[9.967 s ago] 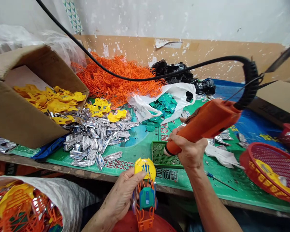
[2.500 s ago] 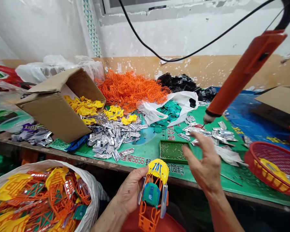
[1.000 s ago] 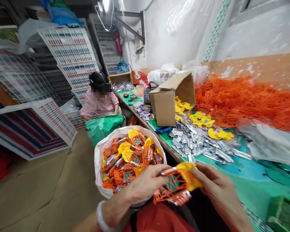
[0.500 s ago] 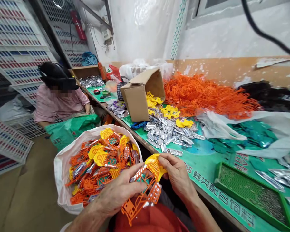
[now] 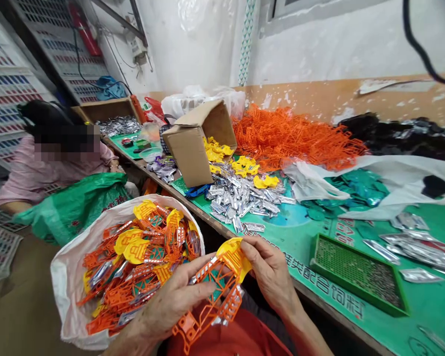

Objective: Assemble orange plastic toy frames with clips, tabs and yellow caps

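Orange plastic lattice frame point(image 5: 207, 296) with a yellow cap point(image 5: 234, 257) is held tilted at bottom centre, in front of the person's body and above red fabric point(image 5: 222, 340); the left hand point(image 5: 170, 304) has its fingers point(image 5: 196, 279) spread across the lattice, while the right hand point(image 5: 270, 277) has its fingers point(image 5: 254, 247) pressed together against the yellow cap's edge. Just left of the frame, a white woven sack point(image 5: 65, 301) at lower left is heaped with orange-and-yellow frames point(image 5: 144, 257); a co-worker in a pink top point(image 5: 48, 173) sits further left beside a green bag point(image 5: 74, 207). Along the green-printed worktop point(image 5: 430, 309), a tipped cardboard box point(image 5: 189, 148) spills yellow pieces point(image 5: 215, 151); silver foil pieces point(image 5: 241, 200) lie in a pile beside it; an orange lattice heap point(image 5: 296, 138) lies behind them; teal pieces point(image 5: 352, 190) sit on a white plastic bag point(image 5: 393, 183); a green perforated tray point(image 5: 356, 274) stands at right.
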The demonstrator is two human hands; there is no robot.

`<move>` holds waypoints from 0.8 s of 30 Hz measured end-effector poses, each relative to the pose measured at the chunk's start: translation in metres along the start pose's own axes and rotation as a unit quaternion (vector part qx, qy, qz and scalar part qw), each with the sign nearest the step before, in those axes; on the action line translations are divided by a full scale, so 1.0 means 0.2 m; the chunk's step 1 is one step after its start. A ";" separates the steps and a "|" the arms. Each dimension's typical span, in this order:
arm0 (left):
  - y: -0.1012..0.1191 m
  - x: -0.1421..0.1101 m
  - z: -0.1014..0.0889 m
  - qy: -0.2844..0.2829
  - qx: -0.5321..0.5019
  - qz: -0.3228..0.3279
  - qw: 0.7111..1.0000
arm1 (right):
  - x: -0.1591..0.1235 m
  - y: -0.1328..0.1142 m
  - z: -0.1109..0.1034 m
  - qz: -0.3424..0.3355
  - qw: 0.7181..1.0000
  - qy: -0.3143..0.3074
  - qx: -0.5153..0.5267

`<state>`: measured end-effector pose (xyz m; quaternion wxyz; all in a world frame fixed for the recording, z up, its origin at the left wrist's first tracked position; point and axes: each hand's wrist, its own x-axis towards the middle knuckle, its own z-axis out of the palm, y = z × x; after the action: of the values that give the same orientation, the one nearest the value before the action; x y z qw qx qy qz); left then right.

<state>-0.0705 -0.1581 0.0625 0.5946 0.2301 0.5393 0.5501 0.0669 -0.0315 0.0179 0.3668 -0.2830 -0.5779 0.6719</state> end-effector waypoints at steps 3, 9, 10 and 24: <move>-0.02 0.01 0.03 -0.020 -0.047 -0.019 0.999 | -0.01 -0.01 -0.02 -0.055 0.997 0.017 -0.053; -0.09 0.05 0.06 0.001 -0.095 -0.011 0.995 | 0.00 -0.02 -0.06 -0.144 0.981 0.034 -0.125; -0.11 0.06 0.06 0.005 -0.101 -0.007 0.995 | 0.00 -0.02 -0.06 -0.154 0.978 0.035 -0.133; -0.22 0.13 0.08 0.007 -0.040 0.046 0.998 | 0.00 -0.01 -0.16 -0.191 0.968 0.053 -0.153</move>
<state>-0.0427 -0.1411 0.0195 0.5739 0.2270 0.5095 0.5996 0.0923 -0.0132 0.0151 0.4710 -0.2547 -0.6969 0.4772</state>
